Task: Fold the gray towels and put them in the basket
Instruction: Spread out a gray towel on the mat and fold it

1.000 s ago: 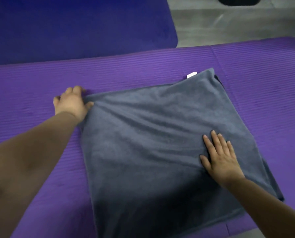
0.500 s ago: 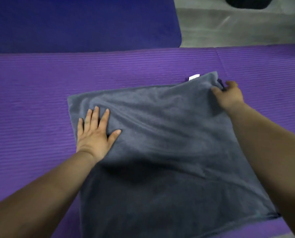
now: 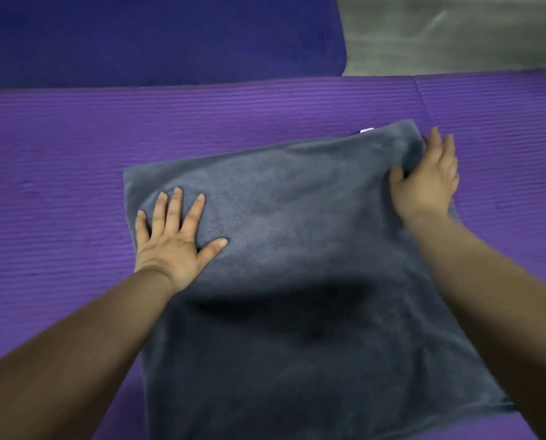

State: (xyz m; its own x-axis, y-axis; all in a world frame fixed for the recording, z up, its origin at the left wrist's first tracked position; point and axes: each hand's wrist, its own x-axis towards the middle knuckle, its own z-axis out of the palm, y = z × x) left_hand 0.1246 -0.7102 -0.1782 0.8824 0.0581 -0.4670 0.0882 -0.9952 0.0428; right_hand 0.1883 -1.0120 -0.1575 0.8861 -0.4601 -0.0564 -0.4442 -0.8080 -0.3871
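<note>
Head view looks down on a gray towel (image 3: 297,281) spread on a purple ribbed mat (image 3: 59,185), folded to a rough square whose sides run skewed to the mat's ribs. Its far edge slants up from the left corner to the far right corner, where a small white tag (image 3: 367,130) sticks out; the slightly longer sides run from there toward the person, and the near end passes out of the bottom of the picture.

The left hand (image 3: 173,239) lies palm down on the towel near its far left corner, fingers spread and flat, gripping nothing. The right hand (image 3: 430,179) sits at the far right corner, thumb on top of the cloth and fingers curled around the edge, pinching it; the corner bunches slightly there.

Beyond the mat lies a darker blue mat (image 3: 157,36), and bare gray floor (image 3: 456,36) fills the top right. A dark shadow crosses the towel between the two forearms.
</note>
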